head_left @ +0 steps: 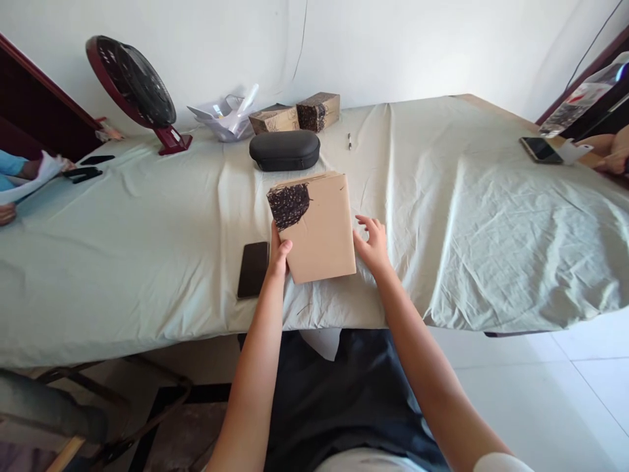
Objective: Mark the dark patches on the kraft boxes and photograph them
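A tan cardboard box [322, 236] with a black scribbled patch at its upper left corner is in front of me, above or on the cloth. My left hand [279, 254] grips its left side, thumb on the near face and the other fingers mostly hidden behind. Just off the box's right edge is my right hand [372, 244], its fingers apart and holding nothing. A dark smartphone [253, 270] lies flat beside my left hand. Beyond the box sits a black zippered case [285, 151].
A pale green cloth [417, 196] covers the table. Toward the wall stand a dark red fan [142, 85], a basket of papers [227, 121], two scribbled boxes [330, 110] and a pen [349, 141]. At right are another phone [540, 150], a water bottle [582, 98] and a person's hand [616, 152]. Another person's sleeve [10, 164] shows at left.
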### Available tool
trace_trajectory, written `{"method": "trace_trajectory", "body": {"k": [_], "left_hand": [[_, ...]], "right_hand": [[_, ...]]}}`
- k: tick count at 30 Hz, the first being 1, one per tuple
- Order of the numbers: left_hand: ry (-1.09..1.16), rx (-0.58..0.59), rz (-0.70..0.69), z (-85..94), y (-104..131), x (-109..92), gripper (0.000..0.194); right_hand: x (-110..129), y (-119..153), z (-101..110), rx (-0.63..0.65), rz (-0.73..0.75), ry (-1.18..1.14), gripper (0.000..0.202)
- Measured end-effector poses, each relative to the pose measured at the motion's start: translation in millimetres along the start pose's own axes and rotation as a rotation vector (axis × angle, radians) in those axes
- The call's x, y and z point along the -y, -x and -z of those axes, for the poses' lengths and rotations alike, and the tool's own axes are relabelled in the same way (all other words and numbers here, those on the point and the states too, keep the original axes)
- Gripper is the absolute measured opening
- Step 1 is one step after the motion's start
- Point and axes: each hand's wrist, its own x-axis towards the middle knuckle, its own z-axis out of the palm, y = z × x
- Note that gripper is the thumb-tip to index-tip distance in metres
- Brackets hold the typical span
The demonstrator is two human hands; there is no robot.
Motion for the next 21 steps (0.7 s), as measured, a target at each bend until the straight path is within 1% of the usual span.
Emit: {"method": "trace_trajectory", "body": {"k": [1,2,3,5,7,13,16,19,21], "left_hand": [[0.008,-0.012,-0.01,-0.6,-1,0,0.102],[0.008,-0.022,-0.018,-1.8,-3,-1,0.1],[0.002,-0.029,-0.024,-3.2,-5,-2,0.098],[-0.02,-0.029,-0.037,-5.6,-7,-2,0.095],[-0.033,-0.018,-0.054,-7.0,-8,-3,0.094],[-0.018,-0.003,-0.045,-9.8,-7,-5,0.098],[-0.011,0.012,-0.053,-11.9,-7,-8,0.097],[-0.015,0.02,-0.068,-13.1,-8,-9,0.094],[-0.012,0.023,-0.072,-13.2,-9,-9,0.094]], "right_hand": [[0,1,-1,-0.038,-0.065,0.212,0.06],[1,3,-2,-0.037,-0.125,0.387,0.054],[2,4,-3,-0.003,-0.169,0.513,0.047],[6,6,-3,0.083,-0.193,0.637,0.034],[9,6,-3,0.119,-0.171,0.663,0.03],[10,4,5,0.137,-0.192,0.542,0.039],[12,1,7,0.181,-0.19,0.534,0.043],[19,-1,8,0.28,-0.197,0.537,0.054],[23,1,11,0.329,-0.2,0.539,0.066]]}}
